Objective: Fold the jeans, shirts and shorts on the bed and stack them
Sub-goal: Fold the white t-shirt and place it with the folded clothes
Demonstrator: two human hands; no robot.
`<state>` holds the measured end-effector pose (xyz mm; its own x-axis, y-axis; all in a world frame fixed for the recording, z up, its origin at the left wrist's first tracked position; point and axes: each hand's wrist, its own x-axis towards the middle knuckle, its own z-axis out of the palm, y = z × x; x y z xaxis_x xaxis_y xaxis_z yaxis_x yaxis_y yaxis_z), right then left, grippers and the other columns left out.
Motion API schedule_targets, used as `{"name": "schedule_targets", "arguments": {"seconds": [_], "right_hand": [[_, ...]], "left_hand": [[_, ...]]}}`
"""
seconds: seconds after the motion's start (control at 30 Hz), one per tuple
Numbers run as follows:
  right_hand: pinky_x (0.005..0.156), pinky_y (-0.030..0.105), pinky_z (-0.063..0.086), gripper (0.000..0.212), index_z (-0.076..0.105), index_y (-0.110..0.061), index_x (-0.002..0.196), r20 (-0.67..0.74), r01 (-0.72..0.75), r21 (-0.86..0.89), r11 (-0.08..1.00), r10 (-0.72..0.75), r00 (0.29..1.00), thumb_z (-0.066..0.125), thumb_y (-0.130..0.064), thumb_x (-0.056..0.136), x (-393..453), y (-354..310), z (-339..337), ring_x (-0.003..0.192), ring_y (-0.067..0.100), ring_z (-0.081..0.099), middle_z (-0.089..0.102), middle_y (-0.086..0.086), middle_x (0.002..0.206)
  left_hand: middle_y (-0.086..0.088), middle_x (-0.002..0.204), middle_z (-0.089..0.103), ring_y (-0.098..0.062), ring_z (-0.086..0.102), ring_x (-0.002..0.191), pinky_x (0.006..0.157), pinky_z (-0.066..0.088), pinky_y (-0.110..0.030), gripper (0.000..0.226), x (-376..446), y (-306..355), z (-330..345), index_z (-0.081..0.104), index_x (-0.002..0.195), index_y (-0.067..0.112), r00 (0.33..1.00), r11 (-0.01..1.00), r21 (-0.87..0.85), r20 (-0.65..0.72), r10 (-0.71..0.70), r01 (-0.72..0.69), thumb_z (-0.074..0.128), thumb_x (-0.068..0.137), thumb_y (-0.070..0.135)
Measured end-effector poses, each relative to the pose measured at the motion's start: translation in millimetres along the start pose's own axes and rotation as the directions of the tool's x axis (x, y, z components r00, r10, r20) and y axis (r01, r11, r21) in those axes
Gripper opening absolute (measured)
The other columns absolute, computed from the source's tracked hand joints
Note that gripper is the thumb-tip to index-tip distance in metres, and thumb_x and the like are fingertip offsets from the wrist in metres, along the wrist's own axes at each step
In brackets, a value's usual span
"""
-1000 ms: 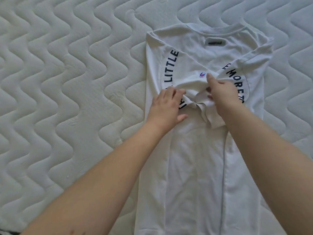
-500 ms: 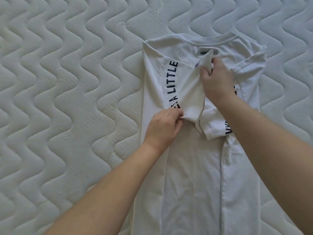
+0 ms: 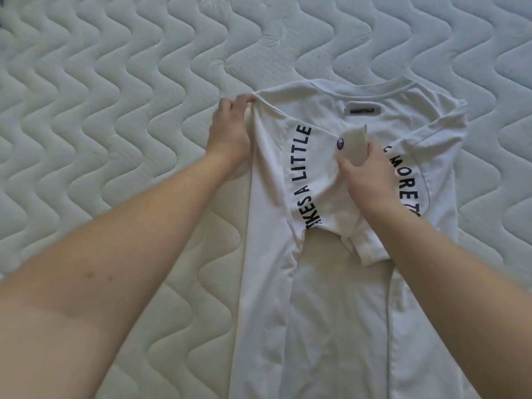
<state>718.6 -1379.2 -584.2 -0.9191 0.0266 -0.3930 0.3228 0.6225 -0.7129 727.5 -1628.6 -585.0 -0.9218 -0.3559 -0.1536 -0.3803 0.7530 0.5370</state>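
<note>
A white T-shirt (image 3: 325,298) with dark curved lettering lies lengthwise on the bed, collar at the far end, both sides folded in toward the middle. My left hand (image 3: 230,131) pinches the shirt's far left shoulder corner. My right hand (image 3: 370,175) holds the tip of the folded-in left sleeve (image 3: 355,142) near the small chest logo, over the shirt's middle. Both forearms reach in from the near edge, and the right one hides part of the lettering.
The quilted white mattress (image 3: 115,110) with a wavy stitch pattern fills the whole view around the shirt. No other garment shows in this view.
My left hand has let go of the sleeve's lower edge and moved up and left to the shoulder corner. My right hand has kept the sleeve tip over the shirt's chest.
</note>
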Motion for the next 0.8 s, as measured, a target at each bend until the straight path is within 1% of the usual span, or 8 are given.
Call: {"name": "schedule_targets", "arguments": {"seconds": [0.1,0.2,0.3,0.43,0.6,0.67,0.73,0.8], "right_hand": [[0.08,0.039,0.054,0.026,0.055,-0.019,0.111,0.018,-0.065,0.089,0.994,0.063,0.998,0.064,-0.028,0.088,-1,-2,2,0.093,0.023,0.063,0.065,0.003,0.105],[0.083,0.044,0.056,0.02,0.064,-0.015,0.104,0.064,-0.121,0.166,0.979,0.112,0.992,0.067,-0.027,0.088,-1,0,-2,0.092,0.026,0.067,0.07,0.004,0.099],[0.085,0.051,0.057,0.015,0.072,-0.017,0.097,0.147,-0.124,0.275,0.953,0.086,0.985,0.068,-0.029,0.089,-3,-2,-7,0.088,0.025,0.071,0.074,0.004,0.092],[0.084,0.047,0.058,0.008,0.07,-0.026,0.095,0.173,-0.105,0.409,0.907,0.036,0.984,0.067,-0.031,0.09,-5,1,-12,0.088,0.017,0.072,0.075,-0.004,0.092],[0.084,0.045,0.055,0.018,0.068,-0.017,0.106,0.05,-0.036,0.116,0.993,0.031,0.998,0.062,-0.029,0.093,2,22,-16,0.093,0.021,0.067,0.072,-0.001,0.097],[0.069,0.04,0.059,0.019,0.069,-0.014,0.104,0.107,-0.124,0.145,0.982,0.109,0.988,0.064,-0.028,0.091,3,30,-19,0.082,0.023,0.07,0.073,0.002,0.092],[0.055,0.031,0.056,0.014,0.071,-0.017,0.1,0.199,-0.177,0.271,0.946,0.125,0.972,0.067,-0.027,0.09,1,34,-23,0.072,0.02,0.073,0.075,0.002,0.086],[0.056,0.03,0.057,0.014,0.071,-0.017,0.101,0.258,-0.193,0.368,0.909,0.099,0.961,0.068,-0.026,0.091,-1,33,-25,0.076,0.019,0.074,0.076,0.001,0.089]], "left_hand": [[-0.016,0.126,0.044,-0.02,0.051,0.102,0.098,0.041,-0.027,0.051,43,-2,-13,0.048,0.138,0.023,0.977,0.996,0.034,0.2,0.07,-0.078,0.045,0.091,0.003],[-0.01,0.111,0.061,-0.023,0.056,0.091,0.077,0.036,-0.022,0.028,77,0,-22,0.063,0.12,0.017,0.909,0.954,0.171,0.384,0.165,-0.245,0.056,0.093,0.011],[-0.004,0.096,0.068,-0.021,0.058,0.084,0.068,0.036,-0.025,0.017,98,9,-32,0.069,0.103,0.021,0.837,0.888,0.295,0.523,0.158,-0.352,0.062,0.091,0.029],[0.0,0.08,0.07,-0.017,0.058,0.068,0.058,0.041,-0.025,0.022,120,21,-45,0.069,0.086,0.022,0.796,0.849,0.377,0.6,0.081,-0.37,0.07,0.083,0.044],[-0.004,0.09,0.072,-0.025,0.063,0.08,0.074,0.049,-0.032,0.016,131,25,-44,0.071,0.101,0.022,0.777,0.708,0.546,0.63,0.007,-0.449,0.069,0.089,0.032],[-0.003,0.1,0.068,-0.024,0.059,0.082,0.078,0.051,-0.034,0.022,130,29,-41,0.069,0.111,0.025,0.77,0.68,0.567,0.638,-0.006,-0.464,0.067,0.09,0.027],[0.001,0.104,0.06,-0.018,0.057,0.077,0.071,0.052,-0.032,0.03,130,32,-40,0.062,0.116,0.032,0.715,0.751,0.514,0.694,-0.079,-0.415,0.072,0.087,0.029],[0.005,0.105,0.055,-0.012,0.056,0.081,0.071,0.053,-0.026,0.029,129,34,-42,0.059,0.108,0.035,0.658,0.845,0.439,0.739,-0.145,-0.307,0.075,0.083,0.037]]}}
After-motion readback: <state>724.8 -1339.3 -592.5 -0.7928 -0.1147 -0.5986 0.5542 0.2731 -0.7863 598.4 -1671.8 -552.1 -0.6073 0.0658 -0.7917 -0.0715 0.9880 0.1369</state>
